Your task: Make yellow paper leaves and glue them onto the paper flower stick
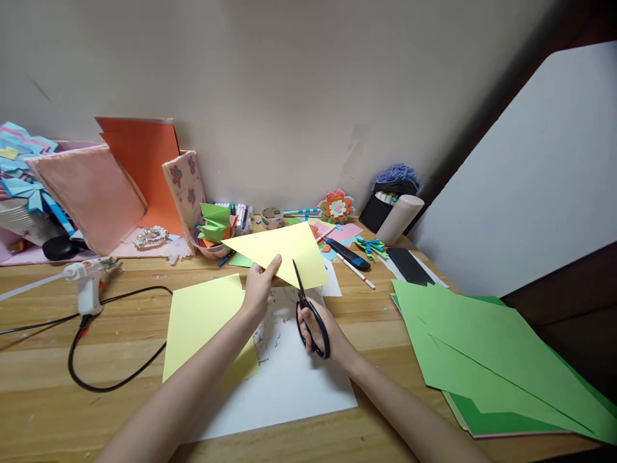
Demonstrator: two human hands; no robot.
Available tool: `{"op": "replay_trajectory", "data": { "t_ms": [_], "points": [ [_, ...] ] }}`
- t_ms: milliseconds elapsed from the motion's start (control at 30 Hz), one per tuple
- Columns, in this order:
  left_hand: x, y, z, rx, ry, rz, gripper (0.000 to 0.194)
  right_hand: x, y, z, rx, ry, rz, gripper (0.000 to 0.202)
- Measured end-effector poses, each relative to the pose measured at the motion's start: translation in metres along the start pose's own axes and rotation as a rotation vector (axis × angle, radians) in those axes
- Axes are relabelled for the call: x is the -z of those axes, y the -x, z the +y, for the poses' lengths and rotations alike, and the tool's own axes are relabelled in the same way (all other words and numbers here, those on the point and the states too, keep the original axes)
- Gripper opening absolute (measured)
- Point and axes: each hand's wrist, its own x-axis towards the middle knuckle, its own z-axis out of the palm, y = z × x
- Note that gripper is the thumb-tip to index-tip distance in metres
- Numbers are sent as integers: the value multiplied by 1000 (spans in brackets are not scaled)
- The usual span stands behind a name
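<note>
My left hand [260, 284] grips a pale yellow sheet of paper [284, 251] near its lower edge, thumb on top. The paper is held above the table and has a pointed left corner. My right hand [321, 325] has its fingers through the handles of black scissors [312, 321]. One dark blade lies over the face of the yellow paper; the other blade is hidden behind it. Beneath my hands is a white sheet [299, 392] with small coloured marks, and another yellow sheet [202, 315] partly overlaps it on the left.
A white glue gun [89, 289] with a looping black cable stands at left. Green sheets [496, 360] are stacked at right. Along the wall are a pink organizer [91, 193], a paper flower [336, 207], a utility knife [348, 253], a black phone-like slab [411, 266] and a marker holder [380, 206].
</note>
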Motion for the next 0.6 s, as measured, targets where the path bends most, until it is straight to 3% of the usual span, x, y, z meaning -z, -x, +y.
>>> {"op": "replay_trajectory", "data": {
  "t_ms": [133, 333, 600],
  "points": [
    [2, -1, -3, -99, -135, 57, 43, -1, -1, 1, -86, -118, -51, 64],
    [1, 3, -10, -264, -247, 8, 34, -1, -7, 5, -193, -254, -51, 72],
    [-1, 5, -6, -257, -283, 15, 33, -1, -2, -7, -141, -158, 30, 64]
  ]
}}
